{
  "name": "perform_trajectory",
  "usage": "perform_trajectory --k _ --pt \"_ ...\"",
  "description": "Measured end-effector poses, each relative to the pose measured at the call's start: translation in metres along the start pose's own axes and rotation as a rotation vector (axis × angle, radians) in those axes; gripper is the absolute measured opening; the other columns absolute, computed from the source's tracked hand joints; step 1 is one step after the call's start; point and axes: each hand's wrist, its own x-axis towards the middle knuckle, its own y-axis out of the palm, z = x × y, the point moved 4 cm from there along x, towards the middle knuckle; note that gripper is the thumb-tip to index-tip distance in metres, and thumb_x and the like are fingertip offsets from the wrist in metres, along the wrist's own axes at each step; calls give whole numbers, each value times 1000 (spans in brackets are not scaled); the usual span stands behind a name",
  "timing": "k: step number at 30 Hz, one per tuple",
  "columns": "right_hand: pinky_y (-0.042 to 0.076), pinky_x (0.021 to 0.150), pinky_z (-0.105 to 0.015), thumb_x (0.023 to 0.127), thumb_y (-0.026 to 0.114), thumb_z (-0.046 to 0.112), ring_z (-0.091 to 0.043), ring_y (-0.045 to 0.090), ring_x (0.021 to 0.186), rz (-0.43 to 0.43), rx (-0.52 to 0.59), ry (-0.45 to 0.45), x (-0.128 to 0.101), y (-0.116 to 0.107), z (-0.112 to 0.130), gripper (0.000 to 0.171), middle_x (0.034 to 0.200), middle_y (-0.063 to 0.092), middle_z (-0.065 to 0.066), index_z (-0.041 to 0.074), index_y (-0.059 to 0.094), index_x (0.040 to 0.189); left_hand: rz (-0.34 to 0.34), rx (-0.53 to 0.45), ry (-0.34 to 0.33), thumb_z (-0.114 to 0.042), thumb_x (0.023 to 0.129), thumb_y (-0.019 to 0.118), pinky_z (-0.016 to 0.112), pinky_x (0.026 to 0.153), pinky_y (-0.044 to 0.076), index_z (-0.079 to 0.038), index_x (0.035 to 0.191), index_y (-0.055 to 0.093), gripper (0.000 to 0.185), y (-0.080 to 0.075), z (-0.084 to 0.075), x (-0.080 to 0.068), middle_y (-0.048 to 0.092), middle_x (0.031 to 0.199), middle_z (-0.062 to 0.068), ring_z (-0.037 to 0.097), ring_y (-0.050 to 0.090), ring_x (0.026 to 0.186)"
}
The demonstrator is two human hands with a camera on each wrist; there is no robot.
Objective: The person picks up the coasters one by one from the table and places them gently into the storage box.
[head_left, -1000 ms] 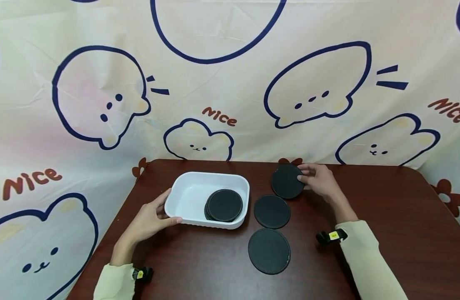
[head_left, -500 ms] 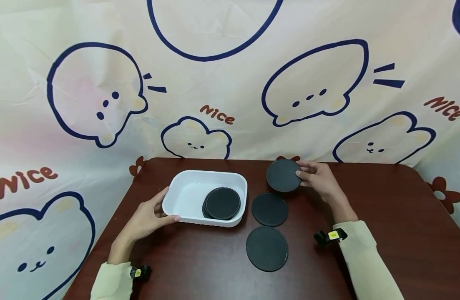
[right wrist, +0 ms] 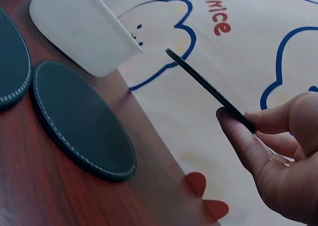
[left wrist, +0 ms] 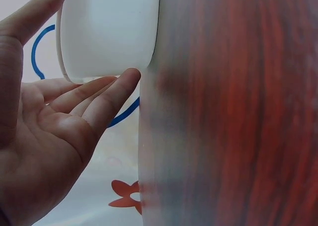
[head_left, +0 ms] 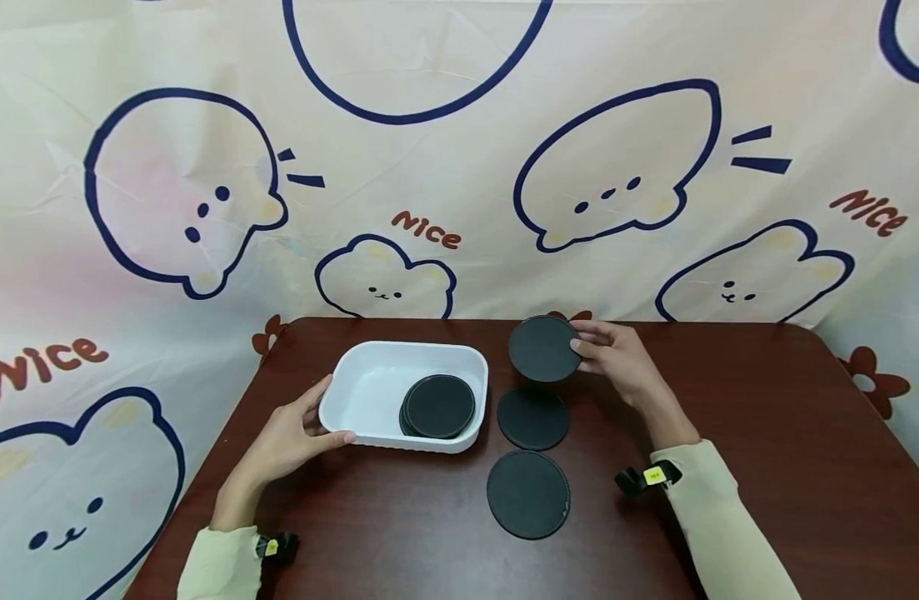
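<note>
Nearest: a black round coaster (head_left: 528, 494) lies flat on the dark wood table (head_left: 766, 433). Just behind it lies a second coaster (head_left: 533, 418), beside the tray.

Left hand (head_left: 294, 433) rests against the near-left corner of the white tray (head_left: 354, 379), fingers straight, thumb at the rim; it grips nothing. More coasters (head_left: 438, 406) are stacked inside the tray at its right end.

Right hand (head_left: 616, 360) pinches a third coaster, the held disc (head_left: 544, 348), at its right edge, lifted clear of the table behind the second coaster and right of the tray. The right wrist view shows it edge-on (right wrist: 208, 89): thin, straight, no sag.

Judgement: light, fairly stiff, not fragile. Stitched rim and matte face should give fair friction. An edge pinch suffices; flat ones likely need a fingernail under the rim or a slide to the table edge.

Far: cartoon-print cloth backdrop (head_left: 429, 125).
</note>
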Motion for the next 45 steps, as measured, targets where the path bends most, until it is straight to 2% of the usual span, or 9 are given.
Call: perform_trajectory --k 12,22,27,34,39,45 --pt "64 84 -19 110 62 12 -2 74 94 66 52 18 -4 30 0 52 149 57 -30 0 49 159 3 -1 -7 -41 87 91 44 94 65 -4 170 26 111 1 1 -2 49 160 32 43 73 124" --pt "64 81 -20 108 64 12 -6 75 92 108 46 4 -14 48 3 51 142 64 -28 1 52 157 1 14 0 -44 87 91 45 95 65 -3 170 27 112 4 1 4 48 162 31 45 71 127" --pt "65 82 -21 108 64 8 -6 76 93 128 87 18 -16 60 3 50 141 65 -26 2 53 156 7 17 -2 -45 87 90 44 95 65 -2 169 26 113 4 -1 4 46 163 33 47 70 128" --pt "66 85 -25 106 66 8 -8 77 97 192 136 47 -16 88 0 50 137 69 -21 2 55 154 8 25 -26 -44 88 90 43 94 66 -1 169 25 113 -1 1 -3 43 164 34 47 69 129" --pt "66 84 -26 105 66 5 -8 77 95 195 165 41 -17 99 0 49 136 70 -21 1 56 153 11 28 -21 -47 87 89 43 95 65 -1 169 25 114 0 0 -1 43 164 33 47 68 130" --pt "66 81 -24 105 66 5 -9 76 93 215 202 43 -18 110 1 47 131 72 -16 -1 56 151 10 31 -31 -46 87 90 44 95 65 -1 169 25 115 0 0 0 42 165 34 47 68 130"
